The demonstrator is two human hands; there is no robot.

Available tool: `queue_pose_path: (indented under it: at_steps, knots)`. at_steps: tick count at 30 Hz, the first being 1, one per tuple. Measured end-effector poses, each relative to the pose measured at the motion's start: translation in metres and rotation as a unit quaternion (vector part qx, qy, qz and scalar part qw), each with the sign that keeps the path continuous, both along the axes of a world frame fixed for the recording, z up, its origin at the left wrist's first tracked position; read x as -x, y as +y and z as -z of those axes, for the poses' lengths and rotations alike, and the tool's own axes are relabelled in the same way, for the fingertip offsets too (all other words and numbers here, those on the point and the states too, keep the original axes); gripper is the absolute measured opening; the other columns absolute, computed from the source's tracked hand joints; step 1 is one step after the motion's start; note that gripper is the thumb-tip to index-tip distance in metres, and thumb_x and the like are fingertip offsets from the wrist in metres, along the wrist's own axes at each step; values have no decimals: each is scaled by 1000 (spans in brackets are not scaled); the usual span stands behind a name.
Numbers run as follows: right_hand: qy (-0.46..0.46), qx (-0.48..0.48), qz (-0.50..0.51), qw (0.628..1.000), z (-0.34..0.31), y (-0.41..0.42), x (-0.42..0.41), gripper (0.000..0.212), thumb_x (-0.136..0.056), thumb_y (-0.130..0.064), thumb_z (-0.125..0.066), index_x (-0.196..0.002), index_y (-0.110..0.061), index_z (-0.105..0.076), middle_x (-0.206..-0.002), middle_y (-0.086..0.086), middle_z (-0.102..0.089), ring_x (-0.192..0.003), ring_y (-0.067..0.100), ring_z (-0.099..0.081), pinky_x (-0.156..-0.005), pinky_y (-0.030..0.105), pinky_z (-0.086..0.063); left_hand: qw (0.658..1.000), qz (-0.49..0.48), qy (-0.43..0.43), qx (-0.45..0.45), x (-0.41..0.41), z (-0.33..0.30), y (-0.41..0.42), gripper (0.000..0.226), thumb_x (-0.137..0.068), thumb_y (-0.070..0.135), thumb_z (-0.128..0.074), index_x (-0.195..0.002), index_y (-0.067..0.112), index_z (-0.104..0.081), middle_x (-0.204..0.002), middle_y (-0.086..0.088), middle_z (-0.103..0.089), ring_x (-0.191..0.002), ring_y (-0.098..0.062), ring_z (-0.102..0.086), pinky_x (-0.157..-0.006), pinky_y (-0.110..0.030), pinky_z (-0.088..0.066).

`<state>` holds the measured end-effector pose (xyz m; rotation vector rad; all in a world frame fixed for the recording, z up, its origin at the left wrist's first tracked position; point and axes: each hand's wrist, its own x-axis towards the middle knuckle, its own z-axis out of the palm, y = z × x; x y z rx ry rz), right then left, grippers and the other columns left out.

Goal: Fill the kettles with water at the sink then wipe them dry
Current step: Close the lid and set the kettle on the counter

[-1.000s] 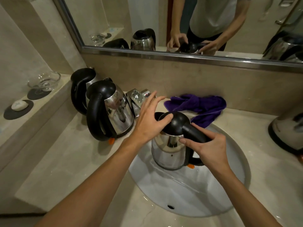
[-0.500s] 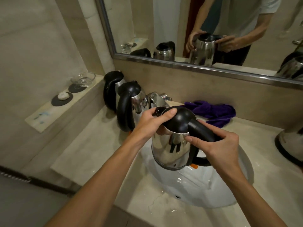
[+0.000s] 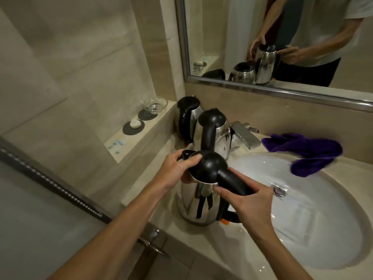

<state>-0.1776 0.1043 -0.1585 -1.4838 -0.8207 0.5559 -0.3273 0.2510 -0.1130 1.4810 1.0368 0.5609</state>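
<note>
At the tabletop's [image 3: 201,249] front edge, just left of the white sink [image 3: 302,229], a steel kettle [image 3: 198,201] stands upright, the left hand [image 3: 177,168] curling its fingers round the black lid and spout, the right hand [image 3: 250,207] gripping the black handle, two more kettles [image 3: 214,134] behind.
</note>
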Motion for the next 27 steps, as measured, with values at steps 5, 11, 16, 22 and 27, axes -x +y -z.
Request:
queue_pose_path:
  at_steps: [5,11,16,22,27]
  knots:
    - [17,9,45,999,11,28,55,65,-61,-10,-97,-120,-21,-75,-102,-14,-77,-92,-4,-72,-80,11,-56,999,47,26,3,32,2,42,21,-93,28,-68,-109,18,-75,-100,-2,-76,-90,-5,-69,-70,-14,-51]
    - [27,14,91,995,26,62,99,68,-62,-9,-98,-123,-26,-73,-96,-24,-75,-92,-6,-71,-80,9,-54,996,70,42,24,52,16,87,24,-93,23,-68,-108,6,-73,-87,-11,-70,-79,-20,-65,-56,-21,-49]
    - [6,27,112,993,35,86,117,75,-63,-16,-98,-126,-41,-66,-101,-23,-76,-94,-1,-72,-84,16,-56,996,75,30,36,62,24,113,48,-75,36,-71,-112,4,-73,-105,-15,-75,-100,-22,-70,-80,-24,-49]
    - [16,42,153,987,27,104,136,80,-68,-27,-95,-139,-38,-60,-105,-32,-67,-92,-8,-68,-82,14,-54,995,49,65,50,54,24,127,26,-94,25,-67,-116,11,-72,-112,-10,-74,-110,-23,-66,-76,-23,-50]
    - [24,103,126,986,20,120,160,89,-79,-48,-82,-156,-39,-37,-109,-15,-67,-98,-1,-66,-89,26,-57,992,-65,108,18,52,16,128,60,-87,46,-76,-133,11,-60,-131,0,-63,-121,-18,-57,-92,-22,-43]
